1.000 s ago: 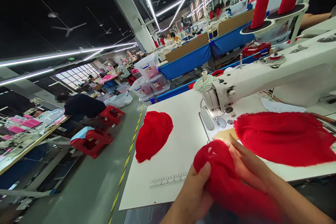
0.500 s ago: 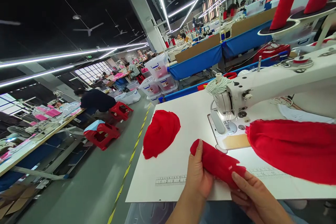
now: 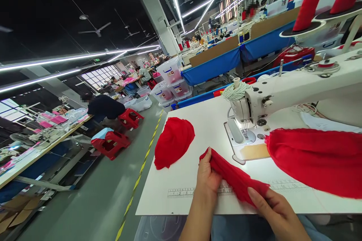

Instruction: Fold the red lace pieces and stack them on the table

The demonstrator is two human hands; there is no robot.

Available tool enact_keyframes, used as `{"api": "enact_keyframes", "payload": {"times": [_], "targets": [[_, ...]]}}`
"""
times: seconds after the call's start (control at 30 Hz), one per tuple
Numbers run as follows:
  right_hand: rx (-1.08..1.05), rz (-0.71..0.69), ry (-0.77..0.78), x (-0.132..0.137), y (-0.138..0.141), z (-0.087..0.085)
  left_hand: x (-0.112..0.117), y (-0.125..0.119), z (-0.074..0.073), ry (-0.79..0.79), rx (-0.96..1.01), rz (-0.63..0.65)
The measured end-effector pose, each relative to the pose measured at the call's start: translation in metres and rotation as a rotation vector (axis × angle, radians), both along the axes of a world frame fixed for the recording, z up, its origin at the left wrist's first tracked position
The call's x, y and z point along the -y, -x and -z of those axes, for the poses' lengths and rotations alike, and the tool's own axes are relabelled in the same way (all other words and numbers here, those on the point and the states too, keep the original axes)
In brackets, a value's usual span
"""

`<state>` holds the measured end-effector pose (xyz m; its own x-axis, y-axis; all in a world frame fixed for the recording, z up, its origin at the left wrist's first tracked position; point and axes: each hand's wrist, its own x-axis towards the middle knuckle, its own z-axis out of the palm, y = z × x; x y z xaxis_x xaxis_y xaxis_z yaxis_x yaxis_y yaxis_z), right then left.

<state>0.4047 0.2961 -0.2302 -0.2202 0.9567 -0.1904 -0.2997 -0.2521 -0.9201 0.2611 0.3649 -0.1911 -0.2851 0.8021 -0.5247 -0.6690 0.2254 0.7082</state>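
Note:
Between my hands stretches a piece of red fabric point(image 3: 233, 173), held just above the front of the white table point(image 3: 158, 196). My left hand point(image 3: 208, 177) is closed on its upper left end, thumb on top. At the lower right end, my right hand point(image 3: 268, 205) pinches the cloth, with some of its fingers hidden beneath. Beyond my hands stands a white sewing machine point(image 3: 283, 94), its needle area lit. Another red fabric piece point(image 3: 174, 143) lies on the table to the left. A larger red fabric piece point(image 3: 316, 162) lies right of the needle plate.
A printed ruler scale point(image 3: 181, 192) runs along the table's front. Red thread cones point(image 3: 307, 11) stand behind the machine. Stacked plastic bins point(image 3: 169, 71) are beyond the table. Left, across a yellow-black floor line point(image 3: 141, 173), are red stools point(image 3: 110, 145) and a seated person point(image 3: 104, 106).
My left hand has moved slightly left, drawing the fabric out longer and narrower between my hands. The cloth was broader and smoother before. Both pieces on the table stay put.

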Motion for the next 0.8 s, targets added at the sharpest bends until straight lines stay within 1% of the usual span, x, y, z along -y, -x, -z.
{"api": "enact_keyframes", "payload": {"times": [0.03, 0.07, 0.1, 0.13, 0.17, 0.2, 0.23, 0.27, 0.3, 0.33, 0.37, 0.4, 0.43, 0.47, 0.5, 0.53, 0.57, 0.63, 0.7, 0.73, 0.77, 0.8], "targets": [[-0.041, 0.019, 0.079, -0.006, -0.003, -0.002, 0.005, 0.001, 0.000, -0.019, 0.001, 0.010], [-0.080, 0.055, 0.152, -0.012, -0.006, -0.004, 0.012, 0.002, 0.000, -0.038, -0.004, 0.053], [-0.118, 0.104, 0.212, -0.017, -0.009, -0.007, 0.020, 0.004, -0.001, -0.064, -0.037, 0.141], [-0.159, 0.157, 0.257, -0.022, -0.012, -0.011, 0.029, 0.006, 0.000, -0.110, -0.122, 0.286], [-0.202, 0.204, 0.286, -0.025, -0.015, -0.015, 0.039, 0.008, 0.001, -0.152, -0.269, 0.455], [-0.247, 0.225, 0.306, -0.027, -0.016, -0.020, 0.048, 0.008, 0.003, -0.197, -0.481, 0.591], [-0.292, 0.227, 0.327, -0.028, -0.017, -0.024, 0.056, 0.008, 0.007, -0.234, -0.728, 0.650], [-0.334, 0.209, 0.344, -0.027, -0.017, -0.028, 0.064, 0.005, 0.012, -0.256, -0.973, 0.609], [-0.372, 0.176, 0.358, -0.026, -0.016, -0.032, 0.070, 0.001, 0.017, -0.289, -1.180, 0.485], [-0.403, 0.145, 0.368, -0.023, -0.015, -0.036, 0.075, -0.005, 0.023, -0.336, -1.325, 0.328], [-0.426, 0.113, 0.370, -0.020, -0.013, -0.039, 0.078, -0.011, 0.027, -0.406, -1.400, 0.185], [-0.442, 0.084, 0.365, -0.018, -0.012, -0.041, 0.079, -0.017, 0.030, -0.496, -1.417, 0.095], [-0.450, 0.054, 0.357, -0.015, -0.011, -0.042, 0.077, -0.021, 0.031, -0.582, -1.388, 0.069], [-0.451, 0.025, 0.350, -0.014, -0.011, -0.043, 0.073, -0.022, 0.030, -0.641, -1.326, 0.111], [-0.442, 0.004, 0.348, -0.014, -0.012, -0.043, 0.067, -0.022, 0.026, -0.662, -1.244, 0.202], [-0.420, -0.014, 0.342, -0.016, -0.015, -0.042, 0.060, -0.019, 0.019, -0.638, -1.148, 0.324], [-0.383, -0.010, 0.322, -0.019, -0.019, -0.040, 0.053, -0.014, 0.012, -0.567, -1.042, 0.462], [-0.245, 0.090, 0.225, -0.030, -0.028, -0.033, 0.037, -0.004, -0.004, -0.390, -0.829, 0.648], [-0.080, 0.207, 0.055, -0.043, -0.037, -0.025, 0.023, 0.002, -0.017, -0.241, -0.631, 0.759], [-0.010, 0.227, -0.022, -0.048, -0.040, -0.022, 0.017, 0.004, -0.021, -0.189, -0.549, 0.800], [0.028, 0.194, -0.070, -0.053, -0.041, -0.019, 0.011, 0.004, -0.024, -0.152, -0.487, 0.837], [0.034, 0.121, -0.093, -0.056, -0.041, -0.016, 0.006, 0.003, -0.026, -0.125, -0.443, 0.870]]}}
